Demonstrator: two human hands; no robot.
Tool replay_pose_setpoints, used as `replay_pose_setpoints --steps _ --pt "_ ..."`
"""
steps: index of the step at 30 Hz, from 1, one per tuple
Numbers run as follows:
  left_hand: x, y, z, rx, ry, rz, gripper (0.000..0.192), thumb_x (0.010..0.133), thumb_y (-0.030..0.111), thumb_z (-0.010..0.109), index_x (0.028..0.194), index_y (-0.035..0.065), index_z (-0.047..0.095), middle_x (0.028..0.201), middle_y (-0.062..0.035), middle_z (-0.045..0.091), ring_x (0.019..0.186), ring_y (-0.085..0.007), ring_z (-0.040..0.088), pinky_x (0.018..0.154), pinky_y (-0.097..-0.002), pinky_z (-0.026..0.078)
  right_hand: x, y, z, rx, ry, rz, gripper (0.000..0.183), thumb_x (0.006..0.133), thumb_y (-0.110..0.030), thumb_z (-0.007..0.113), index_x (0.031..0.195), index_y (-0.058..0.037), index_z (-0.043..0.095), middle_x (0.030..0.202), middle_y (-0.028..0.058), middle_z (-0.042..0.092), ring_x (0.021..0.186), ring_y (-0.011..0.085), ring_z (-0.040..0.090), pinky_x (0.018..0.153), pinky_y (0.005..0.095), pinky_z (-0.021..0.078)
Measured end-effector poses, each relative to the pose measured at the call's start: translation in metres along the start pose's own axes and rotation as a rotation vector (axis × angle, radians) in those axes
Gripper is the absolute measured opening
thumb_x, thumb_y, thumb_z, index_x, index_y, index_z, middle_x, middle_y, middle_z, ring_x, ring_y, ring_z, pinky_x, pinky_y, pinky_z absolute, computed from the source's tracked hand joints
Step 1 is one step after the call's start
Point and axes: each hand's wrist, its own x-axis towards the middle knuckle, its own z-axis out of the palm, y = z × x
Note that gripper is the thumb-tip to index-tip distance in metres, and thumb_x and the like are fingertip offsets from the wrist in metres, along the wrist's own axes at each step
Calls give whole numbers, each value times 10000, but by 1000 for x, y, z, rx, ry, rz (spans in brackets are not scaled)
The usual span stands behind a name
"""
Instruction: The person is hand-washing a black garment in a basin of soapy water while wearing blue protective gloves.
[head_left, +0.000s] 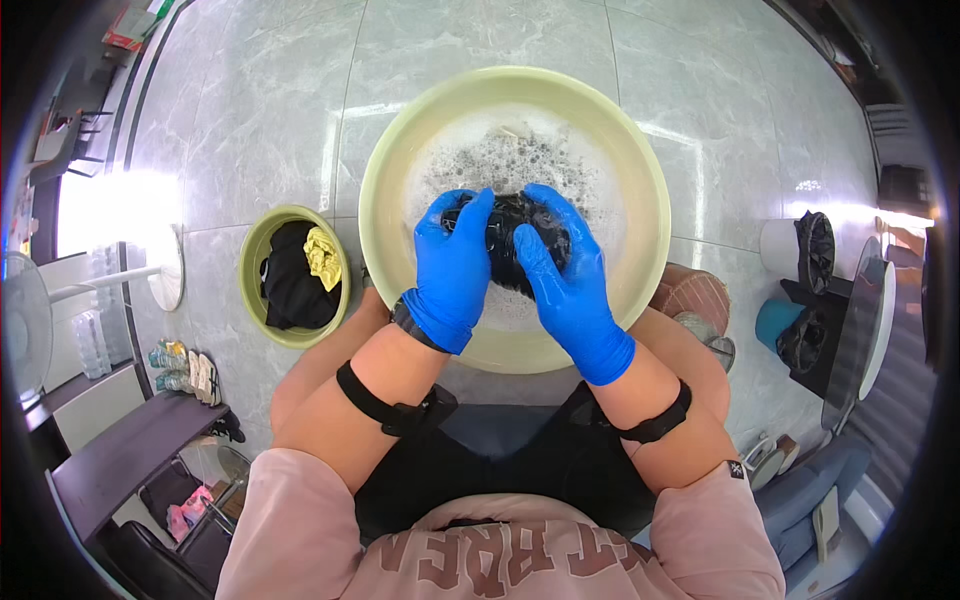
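Both my hands wear blue rubber gloves and hold a bunched wet black cloth (511, 244) over a large pale yellow-green basin (381, 217). My left hand (454, 274) grips the cloth's left side, thumb on top. On the other side, my right hand (574, 289) curls around it with thumb and fingers. Grey-white suds (517, 154) cover the water in the basin, with larger bubbles beyond the cloth. The cloth's underside is hidden, so I cannot tell how far it dips into the water.
Left of the large basin stands a smaller green basin (252, 300) holding black clothing (292, 274) and a yellow cloth (323, 259). A standing fan's base (169, 270) is farther left. Bins with black liners, one white (778, 246) and one teal (774, 322), stand at right.
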Motion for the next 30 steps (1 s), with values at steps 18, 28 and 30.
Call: replay_pose_setpoints --steps 18,28,30 --pt "-9 -1 -16 455 -386 550 185 801 99 679 951 -8 698 836 -170 692 732 -303 678 699 -372 541 32 30 -11 933 -322 1193 266 975 -204 562 1098 4 674 1031 164 726 887 246 727 782 378 605" --pt "18 9 -27 595 -410 627 94 848 50 666 879 -37 680 800 -115 678 710 -178 635 705 -329 526 14 43 29 909 68 1015 300 996 -305 584 1109 -37 657 1007 99 696 897 228 699 818 363 570" --pt "18 14 -24 562 -160 488 128 883 83 691 886 -45 680 798 -77 679 721 -132 610 708 -302 515 13 31 33 830 150 866 381 1005 -353 603 1151 -3 636 1032 95 684 924 201 684 836 332 552"
